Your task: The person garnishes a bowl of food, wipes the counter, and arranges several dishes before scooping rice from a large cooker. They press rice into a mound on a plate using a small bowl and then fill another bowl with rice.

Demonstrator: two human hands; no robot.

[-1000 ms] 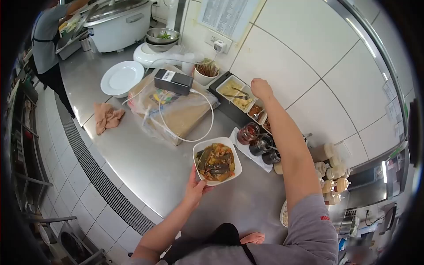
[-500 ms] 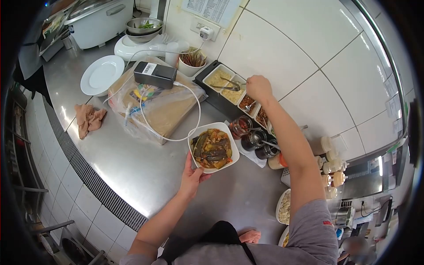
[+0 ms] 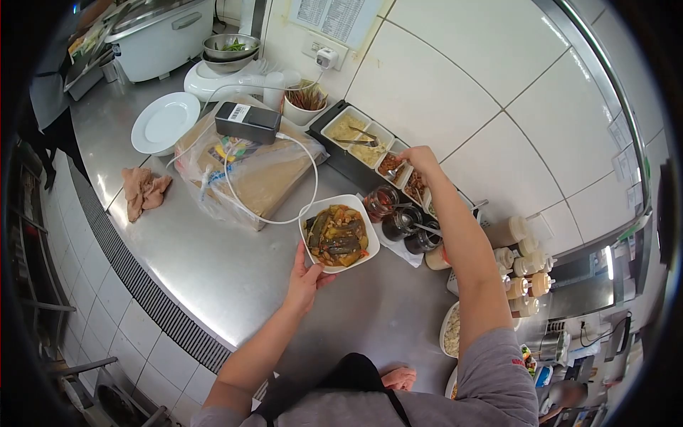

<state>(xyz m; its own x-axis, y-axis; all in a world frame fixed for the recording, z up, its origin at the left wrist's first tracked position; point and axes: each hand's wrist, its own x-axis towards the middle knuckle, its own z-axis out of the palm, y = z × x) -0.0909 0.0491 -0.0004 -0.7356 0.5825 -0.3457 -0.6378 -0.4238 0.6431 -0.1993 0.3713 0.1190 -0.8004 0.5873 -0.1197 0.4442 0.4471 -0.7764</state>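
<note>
My left hand [image 3: 308,280] is closed on the lower left rim of a square white bowl [image 3: 372,250], with the thumb over the edge. Cooked eggplant in sauce [image 3: 336,236] fills the bowl. My right hand [image 3: 420,160] reaches over the row of condiment tubs, its fingers closed at a spoon [image 3: 395,171] in the reddish-brown minced topping [image 3: 389,165]. Tongs [image 3: 358,141] lie on the pale minced garlic [image 3: 346,129] to the left. Three dark sauce jars [image 3: 403,222] stand between the bowl and my right forearm.
A plastic-wrapped cardboard box [image 3: 274,186] bears a black device [image 3: 247,122] with a looping white cable. Left of it are a white plate [image 3: 165,122] and a crumpled cloth [image 3: 144,192]. Squeeze bottles [image 3: 530,265] stand right. Another person [image 3: 48,107] stands at upper left.
My right hand has moved down and right along the tubs, from the pale garlic to the reddish-brown topping. My left hand still holds the bowl in nearly the same place.
</note>
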